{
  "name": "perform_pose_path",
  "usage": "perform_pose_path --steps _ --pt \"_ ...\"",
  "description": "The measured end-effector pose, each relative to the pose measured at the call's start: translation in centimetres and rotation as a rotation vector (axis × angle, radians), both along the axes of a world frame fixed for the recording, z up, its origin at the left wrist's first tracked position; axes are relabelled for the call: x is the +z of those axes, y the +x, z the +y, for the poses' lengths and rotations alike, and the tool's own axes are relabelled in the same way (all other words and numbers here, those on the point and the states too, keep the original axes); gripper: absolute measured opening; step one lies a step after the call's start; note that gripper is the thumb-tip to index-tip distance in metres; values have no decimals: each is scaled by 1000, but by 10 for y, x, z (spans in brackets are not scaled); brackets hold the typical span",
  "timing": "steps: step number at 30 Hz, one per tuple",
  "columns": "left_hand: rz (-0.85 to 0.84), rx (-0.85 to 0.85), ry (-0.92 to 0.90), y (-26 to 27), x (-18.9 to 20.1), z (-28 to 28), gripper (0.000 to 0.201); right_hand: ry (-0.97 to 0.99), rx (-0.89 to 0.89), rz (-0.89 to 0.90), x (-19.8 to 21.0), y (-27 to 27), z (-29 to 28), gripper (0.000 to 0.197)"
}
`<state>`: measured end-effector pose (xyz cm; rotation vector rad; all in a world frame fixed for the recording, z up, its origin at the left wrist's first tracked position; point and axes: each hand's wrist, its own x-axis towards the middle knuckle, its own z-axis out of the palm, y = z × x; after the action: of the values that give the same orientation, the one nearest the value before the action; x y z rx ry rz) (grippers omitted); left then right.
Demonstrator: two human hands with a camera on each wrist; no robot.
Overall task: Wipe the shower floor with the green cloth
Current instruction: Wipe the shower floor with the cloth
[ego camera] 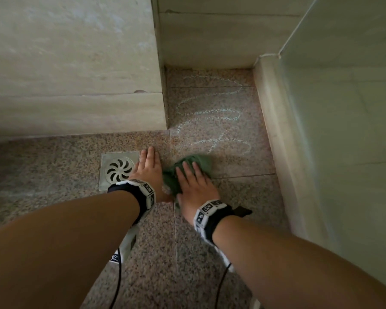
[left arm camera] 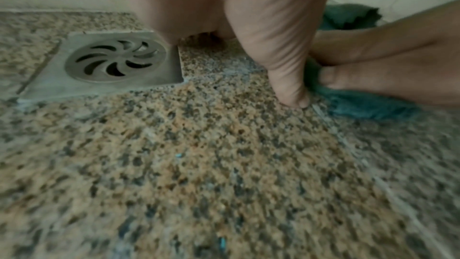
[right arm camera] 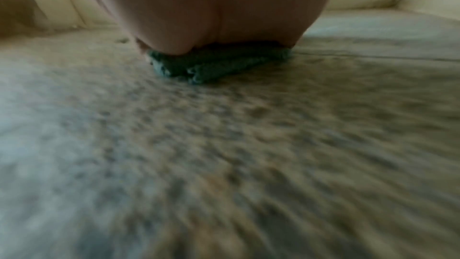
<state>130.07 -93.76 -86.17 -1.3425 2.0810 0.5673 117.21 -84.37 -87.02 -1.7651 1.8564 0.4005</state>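
A square metal drain cover [ego camera: 118,170] with a swirl grate is sitting at centre left. Pale chalky scribbles [ego camera: 212,121] are looping further off, right of it. A beige stone step [ego camera: 76,85] is rising far left, a glass panel [ego camera: 343,108] standing right

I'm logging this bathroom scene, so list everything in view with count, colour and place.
green cloth: one, dark green, bunched on the floor right of the drain
shower floor: speckled brown granite tiles
chalky marks: pale scribbles, on the floor beyond the cloth
floor drain: one, silvery metal, left of the hands
walls: beige stone, behind the floor
curb: one, beige, right edge
wristbands: two, black and white
left hand: flat on the floor beside the drain
right hand: pressing the cloth
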Motion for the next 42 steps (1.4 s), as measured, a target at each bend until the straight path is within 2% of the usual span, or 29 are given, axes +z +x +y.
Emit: perform_pose_path --steps 2,5,6,8,10,15,18,19,20,23,24,28,30,36,38,40,42 --pt "-11 -8 10 1 -1 0 145 -20 -129 65 -3 -34 11 68" --pt "-23 -14 5 2 -3 -2 137 10 -506 152 -3 -83 29 70" --pt "-26 -19 1 2 -3 -2 138 10 -580 161 -3 -91 32 71" --pt "-34 -21 7 2 -4 -2 140 -14 -617 161 -6 -89 31 72" --pt "-38 -21 8 1 -3 -2 142 -23 -545 133 -5 -71 28 72" --pt "-26 -13 -25 -1 -2 1 141 4 -54 16 3 -12 25 71" --pt "-5 -18 -8 2 -1 0 149 -31 126 -15 1 -14 26 68" --pt "1 -24 -1 3 -1 -1 149 -41 90 6 -1 -25 28 68" --pt "4 -29 3 5 -2 -2 147 -40 -19 37 -2 -39 30 68" --pt "9 -43 2 7 -1 -2 144 14 -514 139 -5 -84 38 70" --pt "13 -45 4 8 -1 -2 143 34 -598 155 -5 -92 39 71" --pt "40 -39 -3 10 -3 -1 143 16 -634 148 -4 -81 33 73" --pt "65 -43 2 13 -3 -1 143 21 -559 115 -2 -62 26 73" --pt "157 -36 -43 19 -6 3 134 -1 99 -63 6 13 -1 68" --pt "173 -36 -56 20 -9 2 131 0 259 -88 5 26 -4 65" --pt "185 -46 -49 24 -11 0 135 -14 314 -64 5 18 -7 64" --pt "177 -76 -21 30 -11 -3 141 -43 241 -1 5 -6 -11 63"
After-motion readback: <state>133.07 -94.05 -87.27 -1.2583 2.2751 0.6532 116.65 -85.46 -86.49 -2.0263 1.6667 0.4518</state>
